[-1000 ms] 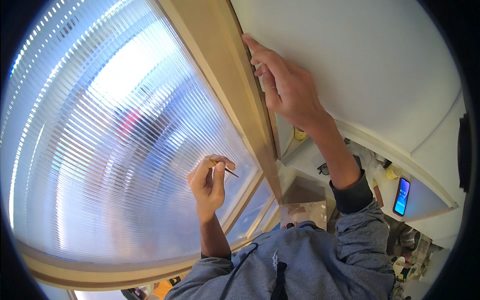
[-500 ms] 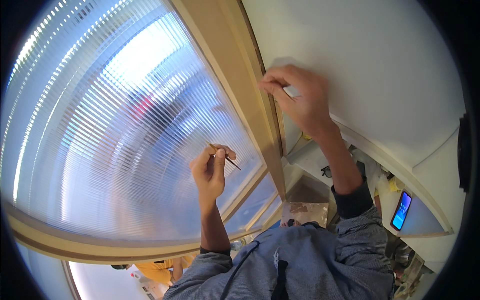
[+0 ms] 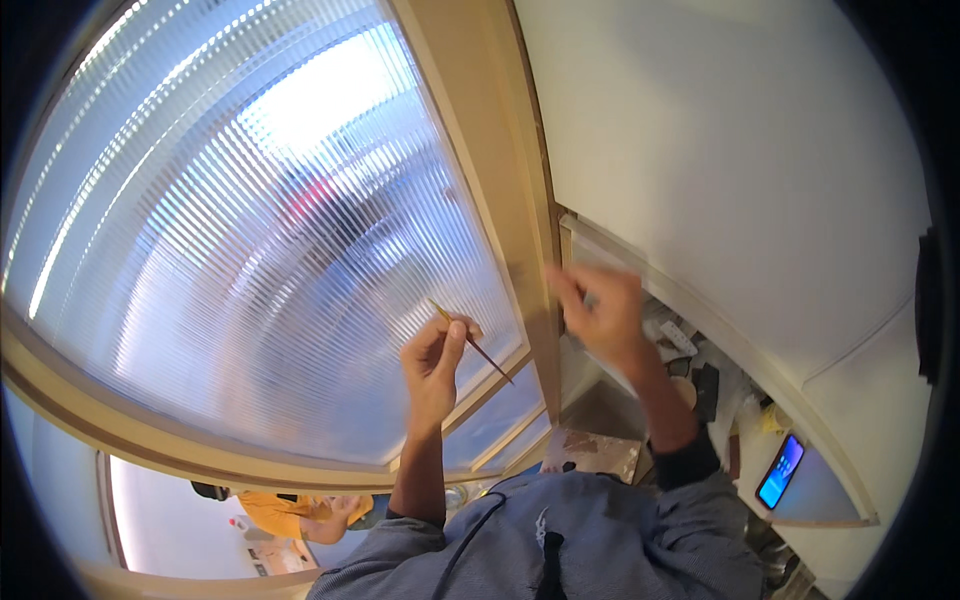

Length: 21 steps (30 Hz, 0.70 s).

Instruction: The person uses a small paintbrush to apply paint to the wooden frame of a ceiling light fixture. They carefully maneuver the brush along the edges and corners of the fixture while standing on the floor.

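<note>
My left hand (image 3: 434,365) is closed in a pinch around a thin paintbrush (image 3: 492,362) with a dark tapering end, held slanted before the ribbed translucent panel (image 3: 330,250). My right hand (image 3: 608,315), smeared by motion, has its thumb and forefinger drawn together. Anything small between those fingertips is hidden from me. That hand is beside the pale wooden frame (image 3: 490,150) bordering the ribbed panel, just below the plain white panel (image 3: 740,130).
On a corner shelf at the right lies a lit phone (image 3: 780,470). Behind the white ledge are a white power strip (image 3: 678,338) and other clutter. At lower left is another person in a yellow top (image 3: 270,514). A paint-stained board (image 3: 600,452) lies below me.
My right hand has come down from the white panel's edge toward my body. The left hand, still holding the paintbrush, sits slightly lower and to the right. The whole view has shifted.
</note>
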Available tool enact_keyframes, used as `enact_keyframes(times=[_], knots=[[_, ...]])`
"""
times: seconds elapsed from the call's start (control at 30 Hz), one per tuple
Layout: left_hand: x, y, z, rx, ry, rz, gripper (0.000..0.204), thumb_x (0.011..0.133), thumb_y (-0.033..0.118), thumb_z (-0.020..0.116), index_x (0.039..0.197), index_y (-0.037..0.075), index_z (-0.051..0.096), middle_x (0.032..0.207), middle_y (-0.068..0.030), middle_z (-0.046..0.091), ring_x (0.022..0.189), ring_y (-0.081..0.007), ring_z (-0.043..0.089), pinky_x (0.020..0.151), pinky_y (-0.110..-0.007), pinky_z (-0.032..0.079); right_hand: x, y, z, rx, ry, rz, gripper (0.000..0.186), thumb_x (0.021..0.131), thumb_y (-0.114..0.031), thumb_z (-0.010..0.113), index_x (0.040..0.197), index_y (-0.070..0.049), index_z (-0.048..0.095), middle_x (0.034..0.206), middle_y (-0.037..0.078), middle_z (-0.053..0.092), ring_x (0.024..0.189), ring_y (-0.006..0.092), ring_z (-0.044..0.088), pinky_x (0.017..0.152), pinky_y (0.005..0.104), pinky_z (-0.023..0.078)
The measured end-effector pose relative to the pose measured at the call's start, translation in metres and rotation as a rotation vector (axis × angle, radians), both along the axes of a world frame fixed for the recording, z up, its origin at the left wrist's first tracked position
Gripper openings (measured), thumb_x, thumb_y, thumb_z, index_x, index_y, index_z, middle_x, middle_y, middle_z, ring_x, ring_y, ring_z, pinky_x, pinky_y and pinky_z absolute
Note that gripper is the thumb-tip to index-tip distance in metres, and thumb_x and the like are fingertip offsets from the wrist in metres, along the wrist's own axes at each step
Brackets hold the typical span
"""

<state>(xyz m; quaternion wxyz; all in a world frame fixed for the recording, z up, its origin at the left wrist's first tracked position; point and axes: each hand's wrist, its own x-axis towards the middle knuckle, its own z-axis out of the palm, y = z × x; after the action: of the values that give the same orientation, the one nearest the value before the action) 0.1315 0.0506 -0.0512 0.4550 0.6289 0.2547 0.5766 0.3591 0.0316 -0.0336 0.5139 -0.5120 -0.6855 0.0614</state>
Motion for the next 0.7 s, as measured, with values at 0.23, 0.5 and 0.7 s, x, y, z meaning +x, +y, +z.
enact_keyframes(times=[0.23,0.5,0.7], knots=[[0.039,-0.039,-0.040,-0.586,-0.378,-0.332,0.031,0.101,0.027,0.052,0.112,0.001,0.065,0.105,-0.0035,0.064,0.095,-0.0128,0.056,0.089,-0.030,0.040,-0.027,-0.051,-0.084,0.198,0.189,0.097,0.036,0.083,-0.007,0.074,0.117,-0.003,0.064,0.087,0.011,0.067,0.074,0.0227,0.064,0.067,0.0305,0.053],[0.062,-0.077,-0.078,-0.798,-0.300,-0.357,0.037,0.100,0.030,0.053,0.127,0.006,0.055,0.111,-0.0034,0.062,0.104,-0.0133,0.055,0.094,-0.032,0.041,-0.032,-0.088,-0.107,0.095,0.517,0.159,0.018,0.088,-0.003,0.066,0.105,0.000,0.067,0.093,0.011,0.068,0.082,0.0182,0.067,0.073,0.0303,0.054],[0.003,-0.084,-0.121,-0.408,-0.057,0.105,0.007,0.096,0.011,0.060,0.100,0.005,0.061,0.091,-0.0013,0.059,0.089,-0.0107,0.055,0.080,-0.025,0.043,0.034,-0.132,-0.145,-0.057,0.574,-0.125,0.011,0.090,-0.001,0.064,0.101,0.002,0.067,0.096,0.009,0.070,0.085,0.0139,0.067,0.076,0.0285,0.053]])
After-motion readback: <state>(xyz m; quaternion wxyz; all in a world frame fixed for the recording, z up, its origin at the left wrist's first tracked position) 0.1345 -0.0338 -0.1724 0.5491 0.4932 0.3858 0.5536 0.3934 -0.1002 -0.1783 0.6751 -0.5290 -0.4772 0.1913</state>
